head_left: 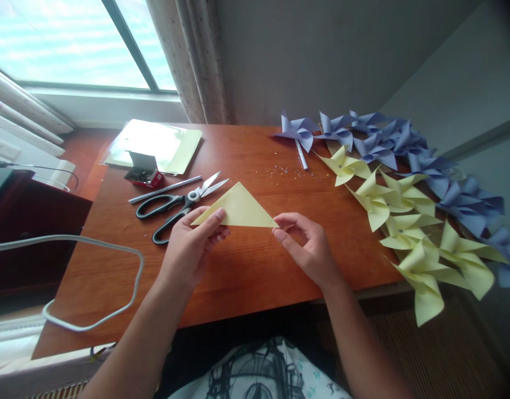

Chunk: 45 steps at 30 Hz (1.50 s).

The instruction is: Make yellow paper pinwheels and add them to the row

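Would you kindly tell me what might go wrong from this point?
The left hand is beside the open scissors and might nudge them. The yellow paper triangle is held above the table, so it might bend or crease unevenly. The nearest yellow pinwheel appears to overhang the table's edge and might be knocked down.

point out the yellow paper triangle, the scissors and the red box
yellow paper triangle (243, 208), head view, middle of its face
scissors (193, 195), head view, the pivot
red box (156, 180), head view, its red side
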Motion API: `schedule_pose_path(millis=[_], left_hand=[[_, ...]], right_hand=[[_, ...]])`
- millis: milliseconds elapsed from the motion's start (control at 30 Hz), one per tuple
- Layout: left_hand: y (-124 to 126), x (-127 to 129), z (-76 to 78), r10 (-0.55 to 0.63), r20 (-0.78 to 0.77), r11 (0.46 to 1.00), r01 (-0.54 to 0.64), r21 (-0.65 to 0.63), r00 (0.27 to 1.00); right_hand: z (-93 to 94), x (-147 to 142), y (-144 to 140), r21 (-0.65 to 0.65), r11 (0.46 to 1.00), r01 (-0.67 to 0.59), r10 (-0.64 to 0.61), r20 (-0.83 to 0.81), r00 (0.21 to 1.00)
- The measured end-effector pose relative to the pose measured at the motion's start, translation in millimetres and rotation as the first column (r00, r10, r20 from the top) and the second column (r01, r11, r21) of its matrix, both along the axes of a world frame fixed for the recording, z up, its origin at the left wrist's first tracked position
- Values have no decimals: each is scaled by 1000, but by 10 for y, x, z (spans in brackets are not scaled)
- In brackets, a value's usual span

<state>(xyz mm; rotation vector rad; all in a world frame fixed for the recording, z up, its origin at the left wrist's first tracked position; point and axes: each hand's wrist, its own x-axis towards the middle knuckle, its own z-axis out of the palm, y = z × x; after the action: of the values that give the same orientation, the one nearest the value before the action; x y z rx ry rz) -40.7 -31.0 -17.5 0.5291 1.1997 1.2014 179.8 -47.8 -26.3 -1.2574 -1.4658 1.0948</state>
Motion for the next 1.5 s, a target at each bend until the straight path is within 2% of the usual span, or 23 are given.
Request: schedule_pose_path(millis=[100,200,267,300,333,367,400,467,500,533,600,700,833,967,1033,1167,1233,1267,1333,1400,1433,1500], left_hand=[[3,6,-12,-32,-16,999,32,-15,999],[9,-38,-15,-75,-88,996,78,33,993],[21,-116,1,-69,-275,987,105,119,959],[30,-169,12,-26,-420,978,111,179,907],[42,-228,24,32,-582,964,130,234,813],[56,-291,34,117,-726,947,145,288,677],[72,-354,39,198,-843,931,174,322,499],[105,-466,35,248,-962,922,278,270,114],[118,-509,26,217,-976,925,324,200,-18],[129,-541,13,184,-977,927,349,136,-108],[137,-567,-10,106,-976,923,384,26,-190],[117,-504,-17,55,-971,914,403,-45,-234],[43,-256,17,33,-948,891,439,-114,-315],[-69,93,24,-6,-962,835,528,-154,-271],[-122,248,18,-35,-976,808,568,-154,-215],[-168,413,24,-51,-999,765,642,-45,-8],[-163,431,35,-46,-987,763,643,65,155],[-159,434,40,-61,-964,768,629,120,259],[-152,443,49,-153,-843,797,568,203,516],[-146,466,53,-266,-589,852,471,226,763],[-143,482,52,-284,-441,886,408,219,852],[-128,511,48,-206,-203,950,245,194,957]], right_hand=[[-24,-38,5,3,1000,20,-20,30,999],[-61,-44,6,-39,999,24,-25,-12,1000],[-82,-23,1,-59,997,39,-41,-39,998],[-89,-8,-2,-66,997,48,-51,-49,998],[-95,8,-4,-72,996,55,-59,-59,997],[-100,25,-6,-77,995,61,-66,-68,995],[-103,41,-7,-81,994,68,-74,-77,994],[-110,64,-7,-86,993,83,-91,-92,992],[-113,71,-7,-88,992,92,-101,-99,990],[-116,75,-7,-92,991,101,-111,-104,988],[-121,77,-8,-102,988,112,-123,-110,986],[-124,74,-14,-112,987,112,-125,-112,986],[-123,75,-20,-118,986,116,-131,-133,982],[-139,93,-29,-121,983,139,-156,-144,977],[-157,108,-35,-128,979,159,-179,-160,971],[-181,126,-46,-160,966,201,-236,-240,942],[-173,106,-54,-191,959,211,-265,-325,908],[-163,84,-59,-210,955,210,-276,-374,885],[-140,13,-76,-253,949,189,-290,-459,840],[-122,-83,-97,-293,944,151,-287,-507,813],[-117,-135,-110,-309,942,128,-279,-515,811],[-119,-232,-133,-322,941,100,-257,-493,831]])
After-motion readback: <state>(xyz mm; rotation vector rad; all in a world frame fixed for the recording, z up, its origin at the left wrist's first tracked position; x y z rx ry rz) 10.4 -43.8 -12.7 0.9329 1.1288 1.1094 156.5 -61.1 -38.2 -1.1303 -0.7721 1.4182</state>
